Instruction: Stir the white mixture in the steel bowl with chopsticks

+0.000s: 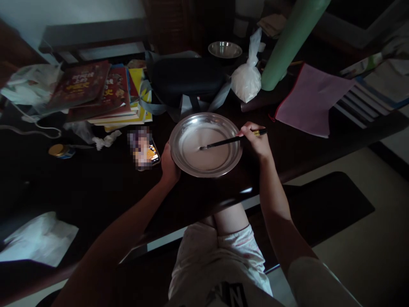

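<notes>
A round, shiny metal dish (205,172) sits on the dark table before me, with a pale whitish layer (204,157) covering its bottom. My left hand (170,164) grips the dish's left rim; some of its fingers are hidden behind the edge. Black chopsticks (223,141) with gold marks near the top are in my right hand (257,138), which is closed around their upper end at the dish's right side. Their tips touch the pale layer near the middle of the dish. Left of my left hand lies a lit phone (145,153), its screen partly blurred.
Stacked books (108,91) rise at the back left, beside a black bag (188,79). A tied plastic bag of white powder (246,83), a green cylinder (290,47) and a second metal dish (224,49) stand farther back. A pink mesh pouch (309,100) lies right.
</notes>
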A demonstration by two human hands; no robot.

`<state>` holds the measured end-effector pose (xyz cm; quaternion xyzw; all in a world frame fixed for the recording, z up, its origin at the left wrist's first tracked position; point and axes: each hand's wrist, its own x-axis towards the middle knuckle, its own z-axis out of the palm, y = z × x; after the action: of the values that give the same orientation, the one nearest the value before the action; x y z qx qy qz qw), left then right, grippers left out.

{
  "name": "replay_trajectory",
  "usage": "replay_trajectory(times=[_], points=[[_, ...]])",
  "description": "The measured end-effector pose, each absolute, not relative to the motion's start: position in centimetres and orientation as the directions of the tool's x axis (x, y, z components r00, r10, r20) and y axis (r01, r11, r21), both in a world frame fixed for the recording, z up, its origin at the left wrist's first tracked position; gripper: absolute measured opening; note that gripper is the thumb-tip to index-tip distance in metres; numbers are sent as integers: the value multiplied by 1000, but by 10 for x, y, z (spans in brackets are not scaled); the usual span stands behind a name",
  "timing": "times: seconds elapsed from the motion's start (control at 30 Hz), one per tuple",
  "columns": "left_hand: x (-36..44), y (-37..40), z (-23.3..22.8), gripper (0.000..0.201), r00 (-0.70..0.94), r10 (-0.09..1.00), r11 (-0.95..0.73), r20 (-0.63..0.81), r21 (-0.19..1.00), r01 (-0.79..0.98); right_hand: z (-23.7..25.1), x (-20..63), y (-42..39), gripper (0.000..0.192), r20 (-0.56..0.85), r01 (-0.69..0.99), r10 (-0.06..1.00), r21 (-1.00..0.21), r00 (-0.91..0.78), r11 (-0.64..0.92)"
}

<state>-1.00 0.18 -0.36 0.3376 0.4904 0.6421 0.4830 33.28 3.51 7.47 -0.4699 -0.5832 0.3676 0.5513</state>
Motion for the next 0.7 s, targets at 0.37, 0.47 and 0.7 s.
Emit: replay_trajectory(times=[0.37,0.47,0.7], points=[[2,0,5,50,-385,921,-71,-60,946,-317,77,332,35,84,321,170,944,-937,73,305],[-1,-1,7,50,-368,927,-45,-76,950,-310,76,334,36,87,322,140,936,-943,144,302],[-1,1,7,47,-392,914,-27,-102,950,-310,73,335,37,82,323,149,944,-939,71,310]])
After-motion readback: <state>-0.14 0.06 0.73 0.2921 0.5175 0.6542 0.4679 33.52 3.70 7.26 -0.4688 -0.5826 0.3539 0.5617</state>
